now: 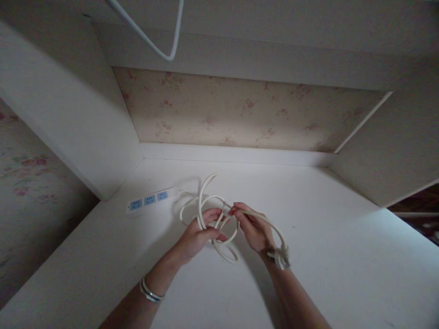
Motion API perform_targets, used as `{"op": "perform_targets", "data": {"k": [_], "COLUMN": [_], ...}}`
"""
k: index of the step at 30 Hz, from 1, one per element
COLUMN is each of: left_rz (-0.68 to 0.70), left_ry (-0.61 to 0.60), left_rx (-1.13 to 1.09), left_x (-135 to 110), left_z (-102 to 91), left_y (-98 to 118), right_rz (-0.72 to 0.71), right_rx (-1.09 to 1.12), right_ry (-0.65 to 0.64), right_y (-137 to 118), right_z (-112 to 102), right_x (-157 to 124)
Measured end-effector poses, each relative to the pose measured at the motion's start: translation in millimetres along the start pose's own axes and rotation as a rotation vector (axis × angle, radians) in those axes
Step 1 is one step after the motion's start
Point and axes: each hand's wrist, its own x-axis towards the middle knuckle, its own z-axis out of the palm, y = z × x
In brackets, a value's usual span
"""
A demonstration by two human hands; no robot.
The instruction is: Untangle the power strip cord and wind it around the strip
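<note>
A white power strip (148, 200) with blue sockets lies on the white desk (329, 237) near the left wall. Its thick white cable (206, 189) runs right and coils into several loops above the desk. My left hand (199, 235) is closed around the bundled loops. My right hand (254, 228) pinches a strand of the same cable just right of the loops. From there the cable arcs over my right wrist, where its plug end (281, 257) hangs.
The desk sits in an alcove with white side panels (68, 114) and floral wallpaper (240, 109) at the back. Another white cable (164, 45) hangs in a loop from above at the top. A bracelet is on my left wrist.
</note>
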Motion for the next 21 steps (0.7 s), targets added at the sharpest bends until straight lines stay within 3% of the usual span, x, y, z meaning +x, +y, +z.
{"op": "perform_targets", "data": {"k": [5,8,12,21], "left_rz": [-0.024,-0.032,-0.043,-0.097], "left_ry": [-0.002,0.02,0.061,0.026], "left_rx": [-0.035,-0.083,-0.135,-0.092], "left_x": [-0.3,0.0,-0.9,2.0], "left_z": [-1.9,-2.6,-2.8,0.0], "left_y": [0.3,0.7,2.4,2.7], "right_rz": [-0.277,-0.34,-0.226,0.042], "right_rx": [-0.281,-0.321,-0.323,-0.244], "right_ry": [0.082,0.02,-0.133,-0.18], "right_y": [-12.3,-15.8,-16.8,-13.8], "right_z": [-7.7,-8.7,-4.5,0.1], "right_x": [2.1,3.8,4.5,9.6]}}
